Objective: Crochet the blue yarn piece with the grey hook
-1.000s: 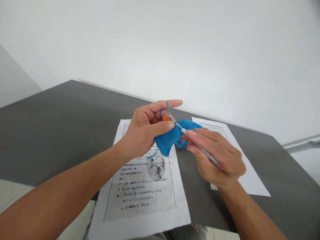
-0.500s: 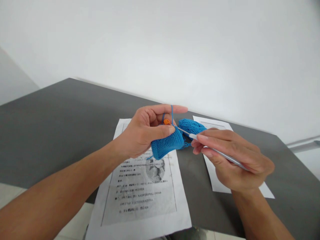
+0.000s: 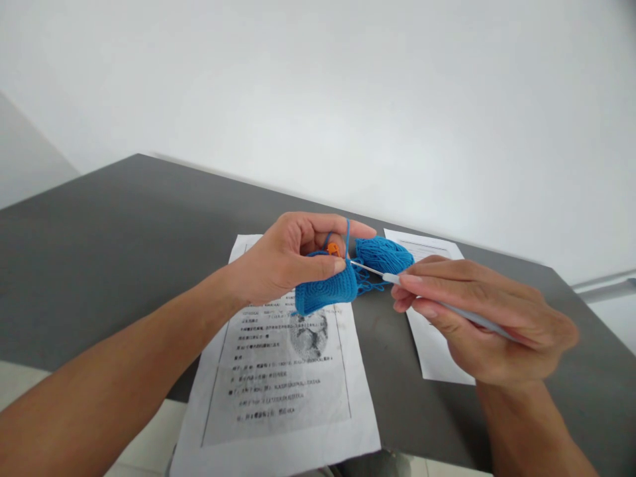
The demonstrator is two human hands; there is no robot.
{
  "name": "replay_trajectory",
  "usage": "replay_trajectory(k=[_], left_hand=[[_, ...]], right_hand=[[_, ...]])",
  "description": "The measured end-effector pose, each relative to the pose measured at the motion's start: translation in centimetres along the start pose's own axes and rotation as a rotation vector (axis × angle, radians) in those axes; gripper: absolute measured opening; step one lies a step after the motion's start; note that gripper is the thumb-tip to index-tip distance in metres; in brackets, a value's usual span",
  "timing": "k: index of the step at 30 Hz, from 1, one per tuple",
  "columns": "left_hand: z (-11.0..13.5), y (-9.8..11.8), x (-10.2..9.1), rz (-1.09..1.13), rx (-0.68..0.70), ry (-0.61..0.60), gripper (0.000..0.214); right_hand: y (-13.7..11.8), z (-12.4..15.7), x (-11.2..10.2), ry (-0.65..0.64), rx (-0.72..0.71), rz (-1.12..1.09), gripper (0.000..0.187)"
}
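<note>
Pinched between the thumb and fingers of my left hand (image 3: 298, 255) is a blue crochet piece (image 3: 325, 289) with a spiral pattern. Blue yarn (image 3: 348, 240) loops over the stretched index finger and runs down to the top edge of the piece. An orange stitch marker (image 3: 332, 249) hangs at that edge, beside my thumb. My right hand (image 3: 487, 315) grips a crochet hook (image 3: 390, 278) with a pale handle, much like a pen. The hook's thin metal tip touches the piece's upper right corner, by my left thumb; the exact stitch is too small to make out.
A skein of blue yarn (image 3: 382, 255) lies on the dark grey table (image 3: 124, 265) behind the work, with loose strands around it. Beneath my left hand is a printed sheet (image 3: 278, 440); another paper sheet (image 3: 442, 361) is partly under my right hand. A white wall (image 3: 318, 99) stands behind.
My right hand and the hook have shifted to the right and slightly down. The crochet piece has turned a little and moved left, and my left index finger has dipped slightly.
</note>
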State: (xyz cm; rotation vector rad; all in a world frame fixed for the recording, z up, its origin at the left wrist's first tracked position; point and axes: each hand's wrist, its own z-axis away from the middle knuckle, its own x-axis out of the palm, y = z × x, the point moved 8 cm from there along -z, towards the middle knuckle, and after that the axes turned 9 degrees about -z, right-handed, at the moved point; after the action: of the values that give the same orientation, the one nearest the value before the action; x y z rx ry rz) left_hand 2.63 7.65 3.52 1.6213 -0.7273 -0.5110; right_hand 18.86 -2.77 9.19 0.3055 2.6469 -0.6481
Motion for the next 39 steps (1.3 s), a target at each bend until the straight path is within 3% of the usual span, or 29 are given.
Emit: replay_trajectory(k=[8, 13, 15, 20, 26, 35, 39], left_hand=[[-0.1, 0.0, 0.0, -0.129, 0.011, -0.056, 0.042], [0.0, -0.1, -0.1, -0.124, 0.013, -0.059, 0.041], [0.0, -0.1, -0.1, -0.121, 0.010, -0.060, 0.041], [-0.1, -0.1, -0.6, -0.163, 0.004, -0.032, 0.040], [-0.4, 0.2, -0.3, -0.210, -0.001, -0.069, 0.036], [-0.3, 0.2, -0.3, -0.197, -0.009, -0.070, 0.033], [-0.3, 0.2, -0.2, -0.171, -0.011, -0.073, 0.032]], right_hand=[[0.1, 0.2, -0.4, -0.033, 0.053, -0.010, 0.048], [1.1, 0.2, -0.4, 0.052, 0.173, -0.130, 0.040], [1.1, 0.2, -0.4, 0.062, 0.160, -0.130, 0.040], [-0.1, 0.2, 0.1, -0.056, 0.032, 0.064, 0.051], [-0.5, 0.1, 0.2, -0.167, 0.032, 0.067, 0.055], [0.4, -0.5, -0.4, -0.079, 0.098, -0.066, 0.045], [1.7, 0.1, -0.5, 0.001, 0.215, -0.209, 0.035]])
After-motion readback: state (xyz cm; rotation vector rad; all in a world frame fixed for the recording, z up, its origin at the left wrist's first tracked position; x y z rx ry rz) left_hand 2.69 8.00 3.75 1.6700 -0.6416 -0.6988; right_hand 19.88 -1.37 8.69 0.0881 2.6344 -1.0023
